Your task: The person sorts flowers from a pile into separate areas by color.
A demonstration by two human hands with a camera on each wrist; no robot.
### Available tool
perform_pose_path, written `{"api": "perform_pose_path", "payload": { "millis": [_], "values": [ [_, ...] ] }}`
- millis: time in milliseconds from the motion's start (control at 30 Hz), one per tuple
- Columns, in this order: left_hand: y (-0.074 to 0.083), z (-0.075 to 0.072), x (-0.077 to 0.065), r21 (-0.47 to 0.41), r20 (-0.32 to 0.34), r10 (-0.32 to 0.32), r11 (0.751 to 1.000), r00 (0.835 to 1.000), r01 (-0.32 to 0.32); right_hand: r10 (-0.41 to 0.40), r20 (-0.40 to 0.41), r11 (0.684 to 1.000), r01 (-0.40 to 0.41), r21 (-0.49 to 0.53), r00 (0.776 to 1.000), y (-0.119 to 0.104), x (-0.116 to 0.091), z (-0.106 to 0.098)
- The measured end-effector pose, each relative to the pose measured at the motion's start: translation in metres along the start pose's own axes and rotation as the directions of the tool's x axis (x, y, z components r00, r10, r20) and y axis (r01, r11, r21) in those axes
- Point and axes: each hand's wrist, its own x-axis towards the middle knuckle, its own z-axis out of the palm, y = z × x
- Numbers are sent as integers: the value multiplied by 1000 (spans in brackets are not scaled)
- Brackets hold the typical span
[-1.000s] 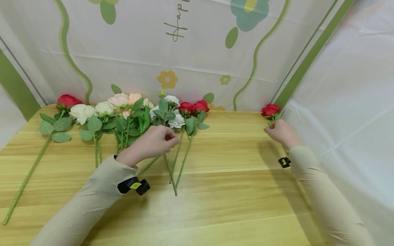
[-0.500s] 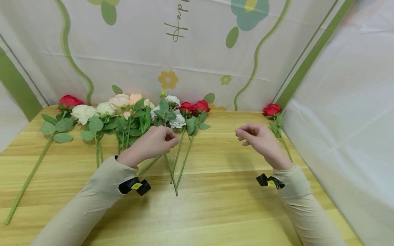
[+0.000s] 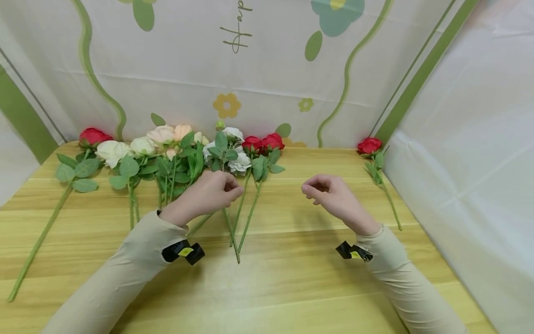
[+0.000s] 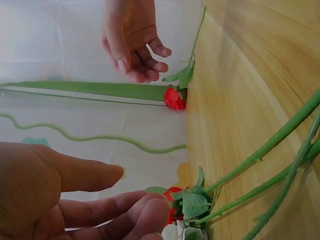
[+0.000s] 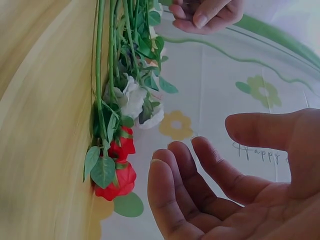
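My left hand [image 3: 210, 192] hovers over the stems of the flowers, its fingers loosely bent and nothing between thumb and fingertips in the left wrist view. To the right, my right hand [image 3: 335, 199] hangs above bare wood, also holding nothing, with thumb and fingers apart in the right wrist view. Between the hands, nearer the left one, lie two red roses [image 3: 272, 142] with crossing stems. White flowers [image 3: 239, 162] lie beside them, partly behind leaves. A single red rose [image 3: 369, 145] lies at the table's right edge, beyond the right hand.
Cream flowers [image 3: 113, 153] and peach flowers [image 3: 162, 135] lie in a row along the back of the wooden table [image 3: 283, 283]. Another red rose [image 3: 95, 136] with a long stem lies at the far left. A printed cloth [image 3: 275, 69] hangs behind the table.
My right hand has left the single red rose at the right edge and moved left and toward me. That rose stays lying there. My left hand has hardly moved.
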Motion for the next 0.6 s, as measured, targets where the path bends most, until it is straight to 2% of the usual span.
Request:
{"api": "perform_pose_path", "payload": {
  "millis": [167,333,600],
  "values": [
    [2,4,0,5,-1,7,1000,1000,-7,-7,6,1000,7,0,1000,-2,-3,0],
    [5,14,4,14,18,-1,1000,1000,0,1,13,1000,-1,4,1000,-5,-4,-1],
    [10,29,19,138,86,-56,989,995,43,-10,42,1000,9,18,999,-6,-6,0]
  ]
}}
